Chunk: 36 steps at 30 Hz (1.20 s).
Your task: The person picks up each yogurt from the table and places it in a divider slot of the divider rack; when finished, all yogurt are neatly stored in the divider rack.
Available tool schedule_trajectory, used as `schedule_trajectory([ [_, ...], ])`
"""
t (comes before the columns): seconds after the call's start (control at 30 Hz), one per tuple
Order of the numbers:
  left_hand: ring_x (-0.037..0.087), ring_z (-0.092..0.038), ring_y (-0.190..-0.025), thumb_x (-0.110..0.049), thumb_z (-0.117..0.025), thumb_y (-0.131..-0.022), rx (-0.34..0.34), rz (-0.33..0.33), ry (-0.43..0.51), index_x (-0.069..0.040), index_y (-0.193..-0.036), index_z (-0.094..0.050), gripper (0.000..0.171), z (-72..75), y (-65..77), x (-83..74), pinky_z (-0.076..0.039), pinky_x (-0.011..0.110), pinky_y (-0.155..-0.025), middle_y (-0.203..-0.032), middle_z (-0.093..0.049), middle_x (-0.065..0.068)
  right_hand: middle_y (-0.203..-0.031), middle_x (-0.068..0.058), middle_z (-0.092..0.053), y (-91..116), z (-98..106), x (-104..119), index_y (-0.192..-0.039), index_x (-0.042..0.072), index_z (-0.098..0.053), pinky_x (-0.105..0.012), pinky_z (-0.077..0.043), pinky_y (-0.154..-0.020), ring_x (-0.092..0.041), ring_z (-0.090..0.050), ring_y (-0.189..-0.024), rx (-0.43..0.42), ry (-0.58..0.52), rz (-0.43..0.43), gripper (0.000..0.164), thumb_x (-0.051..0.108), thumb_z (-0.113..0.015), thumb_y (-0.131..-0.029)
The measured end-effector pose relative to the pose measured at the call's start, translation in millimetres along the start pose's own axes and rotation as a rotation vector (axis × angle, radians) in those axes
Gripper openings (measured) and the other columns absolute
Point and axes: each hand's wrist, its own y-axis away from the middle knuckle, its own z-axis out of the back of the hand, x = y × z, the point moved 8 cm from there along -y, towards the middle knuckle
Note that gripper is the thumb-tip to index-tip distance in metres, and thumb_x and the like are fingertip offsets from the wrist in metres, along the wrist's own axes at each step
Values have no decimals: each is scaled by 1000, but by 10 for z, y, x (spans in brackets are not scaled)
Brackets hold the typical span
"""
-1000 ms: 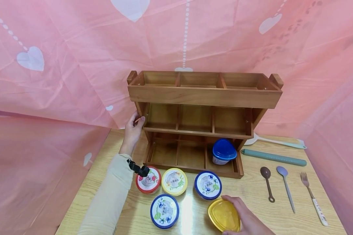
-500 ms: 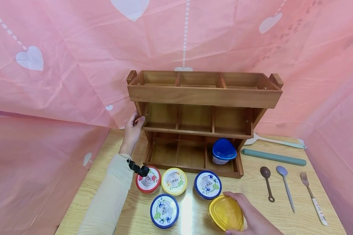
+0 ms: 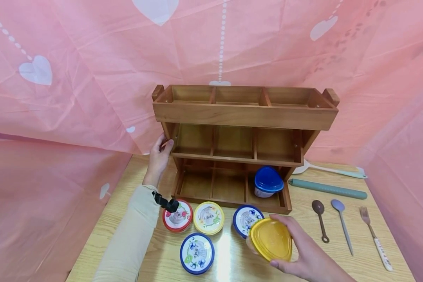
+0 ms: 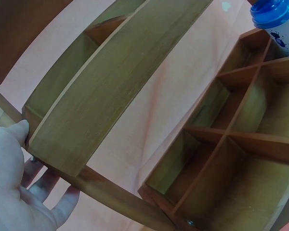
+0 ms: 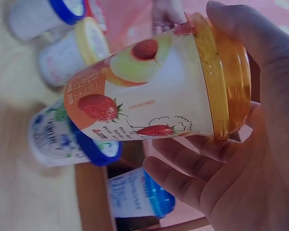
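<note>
Both hands are busy: the right hand (image 3: 306,255) grasps a yellow-lidded cup (image 3: 272,239) around its lid, at the near right, and the left hand (image 3: 159,156) grips the left upright of a wooden rack (image 3: 244,116), beside the middle tier. Most important, I think, is that the rack stands to the far side of this cup, extending mostly to the left. The cup's long axis is tilted, base toward the left, and it seems held above the counter (image 3: 300,207). Just at its far left stands a round blue-lidded tub (image 3: 244,220); whether they touch, I cannot tell. Straight beyond, a blue cup (image 3: 269,181) sits in the lowest tier's right compartment.
</note>
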Motion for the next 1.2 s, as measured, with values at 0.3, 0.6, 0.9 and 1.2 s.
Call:
schedule_trajectory([
  [0.3, 27, -45, -135, -20, -52, -103, -2, 8, 3, -11, -150, -40, 50, -4, 8, 4, -36, 38, -115, -148, -46, 17, -135, 4, -48, -262, 140, 65, -150, 31, -32, -23, -53, -86, -6, -51, -115, -92, -57, 31, 97, 35, -89, -72],
  [0.6, 26, -44, -136, -23, -53, -103, 5, 10, 15, -11, -151, -40, 51, 2, -2, 12, -35, 38, -117, -149, -45, 16, -139, -4, -47, -509, 131, 53, -151, 19, -32, -27, -53, -90, -22, -55, -117, -93, -113, 18, 93, 34, -86, -76],
  [0.9, 26, -45, -135, -20, -52, -103, -6, 6, 9, -11, -151, -40, 50, 0, 2, 8, -36, 38, -115, -147, -46, 17, -140, -10, -43, -822, 76, -18, -152, 20, -29, -43, -54, -92, -28, -53, -119, -92, -198, -40, 94, 37, -84, -78],
  [1.2, 27, -44, -136, -22, -52, -103, 6, 5, -9, -11, -151, -39, 51, -9, 12, -15, -36, 39, -116, -149, -44, 16, -142, -14, -41, -1121, -17, -108, -151, 17, -29, -53, -53, -96, -34, -51, -122, -80, -179, -92, 94, 44, -82, -78],
])
